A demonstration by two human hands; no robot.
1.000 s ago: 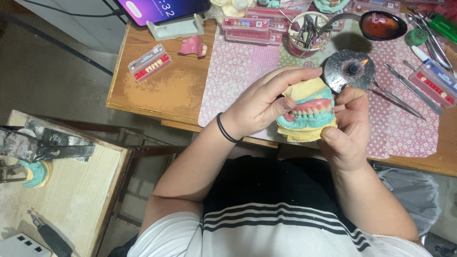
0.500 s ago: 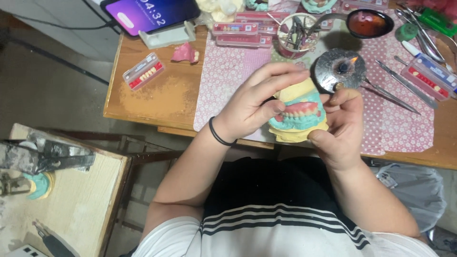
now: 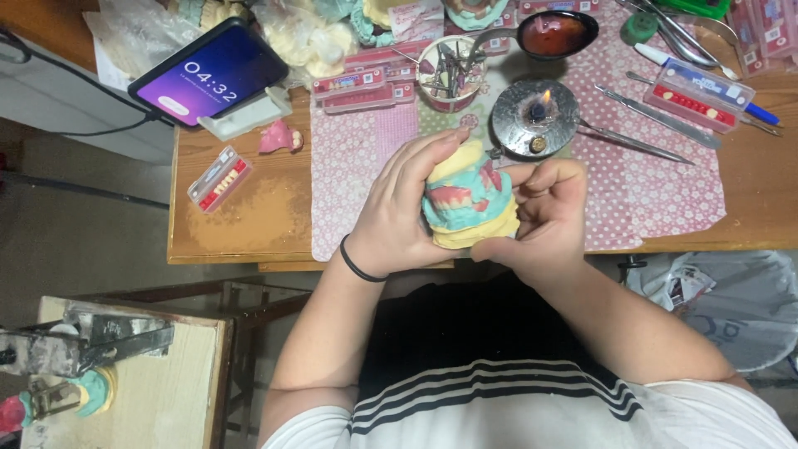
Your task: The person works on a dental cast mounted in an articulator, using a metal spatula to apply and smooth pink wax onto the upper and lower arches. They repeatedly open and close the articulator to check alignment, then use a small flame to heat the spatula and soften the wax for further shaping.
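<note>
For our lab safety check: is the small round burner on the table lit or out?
Lit. A small flame shows at the centre of the round metal burner, which stands on the table just beyond the hands holding the dental model.

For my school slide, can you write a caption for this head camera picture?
Both hands, left hand and right hand, hold a yellow-and-teal dental model above a wooden table.

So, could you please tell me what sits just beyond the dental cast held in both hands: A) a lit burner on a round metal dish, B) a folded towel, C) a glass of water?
A: a small flame burns on the round metal dish, just beyond the dental cast.
</note>
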